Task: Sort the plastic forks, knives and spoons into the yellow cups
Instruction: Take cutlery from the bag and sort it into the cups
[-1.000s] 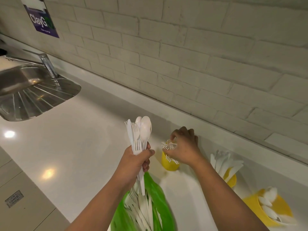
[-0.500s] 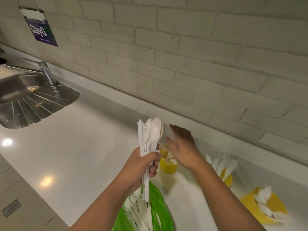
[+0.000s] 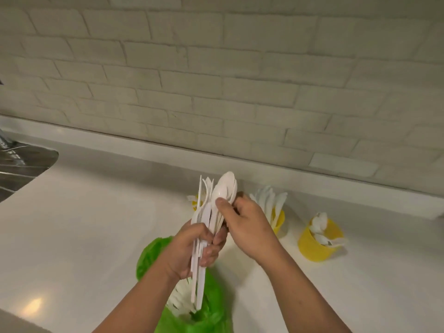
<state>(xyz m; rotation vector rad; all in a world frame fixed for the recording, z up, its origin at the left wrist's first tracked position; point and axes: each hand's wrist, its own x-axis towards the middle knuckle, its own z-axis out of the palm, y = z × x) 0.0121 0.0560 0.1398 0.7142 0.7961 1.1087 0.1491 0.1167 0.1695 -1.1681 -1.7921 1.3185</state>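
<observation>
A bundle (image 3: pixel 209 212) of white forks, knives and spoons is held upright above the surface (image 3: pixel 84 224) in the left hand (image 3: pixel 192 251). The grip of that hand is closed round the handles, with the fingers (image 3: pixel 209 254) curled about them. The handle ends project below the fist, over the bag.

The right hand (image 3: pixel 249 229) is applied to the bundle from the right side. Its thumb (image 3: pixel 220 203) is pressed on the front of a spoon (image 3: pixel 224 188) just below the bowl, and its other fingers are mostly hidden behind the bundle. The grip is narrow and pinches that spoon. Whether further pieces are caught in the same pinch cannot be told.

A green bag (image 3: pixel 213 306) lies open on the surface directly beneath the left hand. Loose white cutlery (image 3: pixel 180 299) is seen in its mouth.

Three yellow cups stand on the surface near the wall (image 3: pixel 216 92). The left cup (image 3: pixel 195 205) is largely hidden behind the bundle, and fork tines are seen at its rim. The middle cup (image 3: pixel 280 221), just right of the right hand, is filled with upright pieces that appear to be knives (image 3: pixel 271 200). The right cup (image 3: pixel 312 248) stands apart from it and holds spoons (image 3: pixel 318 223). A steel sink (image 3: pixel 21 164) is noted at the left edge.
</observation>
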